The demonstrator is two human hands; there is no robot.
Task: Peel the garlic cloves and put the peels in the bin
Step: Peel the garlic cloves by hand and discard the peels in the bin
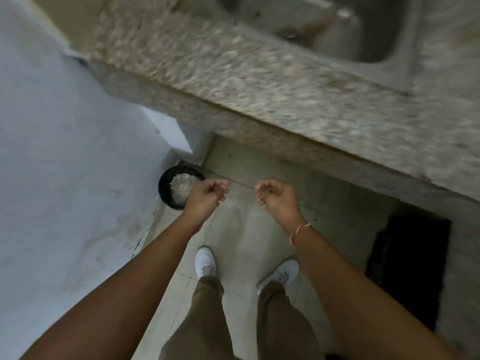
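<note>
A round black bin (pixel 166 189) stands on the floor in the corner by the white wall, with a heap of pale garlic peels (pixel 180 188) inside. My left hand (pixel 205 197) hovers over the bin's right rim, fingers curled in, and nothing shows in it. My right hand (pixel 278 200) is level with it, to the right of the bin over bare floor. Its fingers are pinched together, and small pale bits that look like garlic peels (pixel 260 202) show at the fingertips. No garlic cloves are in view. The picture is motion-blurred.
A speckled stone counter (pixel 259 81) runs across the top, with a steel sink (pixel 368 35) at the upper right. A white wall (pixel 65 152) fills the left. My white shoes (pixel 206 262) stand on the pale tiled floor. A dark opening (pixel 410 258) lies under the counter at right.
</note>
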